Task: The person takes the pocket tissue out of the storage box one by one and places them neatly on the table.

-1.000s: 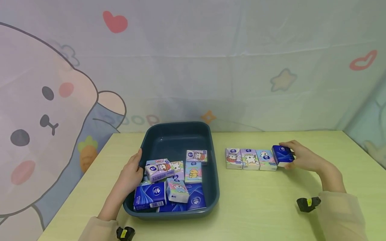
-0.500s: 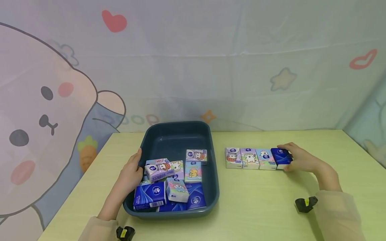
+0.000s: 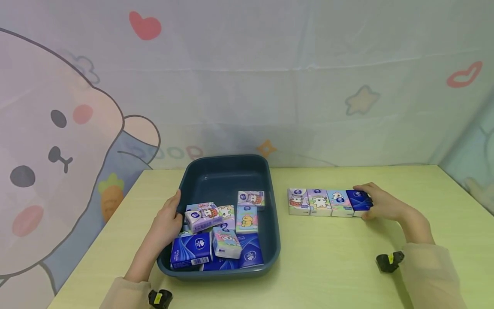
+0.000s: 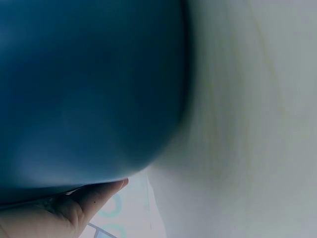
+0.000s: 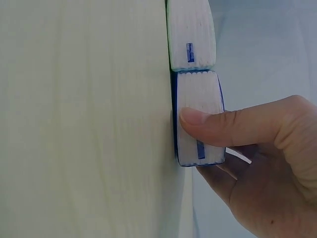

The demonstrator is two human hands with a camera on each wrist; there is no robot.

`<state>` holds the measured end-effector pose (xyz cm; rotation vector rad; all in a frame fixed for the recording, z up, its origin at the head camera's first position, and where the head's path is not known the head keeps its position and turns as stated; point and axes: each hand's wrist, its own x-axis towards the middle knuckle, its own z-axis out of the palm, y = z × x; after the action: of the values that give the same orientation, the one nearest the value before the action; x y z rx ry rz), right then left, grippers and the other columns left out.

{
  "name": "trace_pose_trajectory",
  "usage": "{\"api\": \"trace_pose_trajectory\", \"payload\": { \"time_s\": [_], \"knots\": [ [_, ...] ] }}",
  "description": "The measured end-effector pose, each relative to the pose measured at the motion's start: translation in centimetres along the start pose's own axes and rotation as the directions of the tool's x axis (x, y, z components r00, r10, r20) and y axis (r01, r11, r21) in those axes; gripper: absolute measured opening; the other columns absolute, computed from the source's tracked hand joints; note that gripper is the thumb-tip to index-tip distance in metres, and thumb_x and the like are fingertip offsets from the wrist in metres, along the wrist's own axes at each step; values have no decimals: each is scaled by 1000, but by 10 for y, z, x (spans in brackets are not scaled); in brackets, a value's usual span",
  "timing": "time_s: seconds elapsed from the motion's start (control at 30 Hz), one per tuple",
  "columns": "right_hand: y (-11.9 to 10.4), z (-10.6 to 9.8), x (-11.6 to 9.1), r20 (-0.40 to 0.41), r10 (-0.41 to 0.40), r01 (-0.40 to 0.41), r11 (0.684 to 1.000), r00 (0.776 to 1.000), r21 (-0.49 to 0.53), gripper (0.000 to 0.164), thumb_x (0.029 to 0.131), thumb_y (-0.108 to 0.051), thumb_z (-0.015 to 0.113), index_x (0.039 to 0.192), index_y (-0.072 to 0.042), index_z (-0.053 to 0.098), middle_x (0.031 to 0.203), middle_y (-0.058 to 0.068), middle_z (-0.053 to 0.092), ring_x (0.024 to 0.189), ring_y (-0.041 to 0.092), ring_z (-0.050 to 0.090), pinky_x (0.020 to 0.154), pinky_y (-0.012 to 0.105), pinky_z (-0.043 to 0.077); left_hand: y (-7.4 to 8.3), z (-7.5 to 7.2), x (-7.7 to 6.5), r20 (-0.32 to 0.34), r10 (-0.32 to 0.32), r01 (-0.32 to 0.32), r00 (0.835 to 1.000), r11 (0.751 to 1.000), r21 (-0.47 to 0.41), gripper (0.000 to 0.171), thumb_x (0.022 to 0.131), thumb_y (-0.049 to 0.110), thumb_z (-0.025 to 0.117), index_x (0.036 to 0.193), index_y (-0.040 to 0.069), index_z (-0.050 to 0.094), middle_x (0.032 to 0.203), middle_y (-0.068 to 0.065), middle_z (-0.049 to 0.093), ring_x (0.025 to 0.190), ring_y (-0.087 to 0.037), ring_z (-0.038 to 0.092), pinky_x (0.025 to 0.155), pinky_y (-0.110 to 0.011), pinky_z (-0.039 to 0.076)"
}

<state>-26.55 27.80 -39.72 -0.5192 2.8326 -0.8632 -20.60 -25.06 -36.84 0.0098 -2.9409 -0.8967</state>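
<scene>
Near the desk's [image 3: 320, 257] far edge, the right hand [image 3: 387, 206] pinches a dark blue pack [image 3: 358, 201] ending a row of four, seemingly to square it against its light blue neighbour [image 3: 340, 203]. The left hand [image 3: 165, 223], straight-fingered, lies against the tray's [image 3: 220, 184] left side, likely steadying it; at least nine packs [image 3: 247, 220] lie inside.

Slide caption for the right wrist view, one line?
Right hand pinching a blue-edged tissue pack, up against the next pack on the pale tabletop.
</scene>
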Motion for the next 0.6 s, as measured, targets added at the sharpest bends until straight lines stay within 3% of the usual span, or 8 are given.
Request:
{"api": "trace_pose_trajectory", "payload": {
  "time_s": [0.37, 0.6],
  "knots": [
    [1, 2, 0, 11, 11, -12, 1000, 1000, 24, 87, 65, -5, 71, 138, 5, 25, 137, 31, 26, 119, 47, 32, 94, 67, 29, -2, 1, 2, -1, 4, -4, 1000, 1000, -5, 60, 92, 5, 34, 146, 4, 10, 150, -23, 18, 136, -44, 21, 106, -57, 26],
    [0, 2, -1, 23, 26, -26, 1000, 999, 15, 93, 67, -19, 75, 140, 4, 22, 139, 31, 23, 122, 47, 30, 95, 68, 29, -3, 1, 2, -2, 10, -10, 1000, 1000, -7, 60, 91, 4, 34, 146, 4, 10, 150, -23, 18, 136, -44, 21, 106, -56, 26]
  ]
}}
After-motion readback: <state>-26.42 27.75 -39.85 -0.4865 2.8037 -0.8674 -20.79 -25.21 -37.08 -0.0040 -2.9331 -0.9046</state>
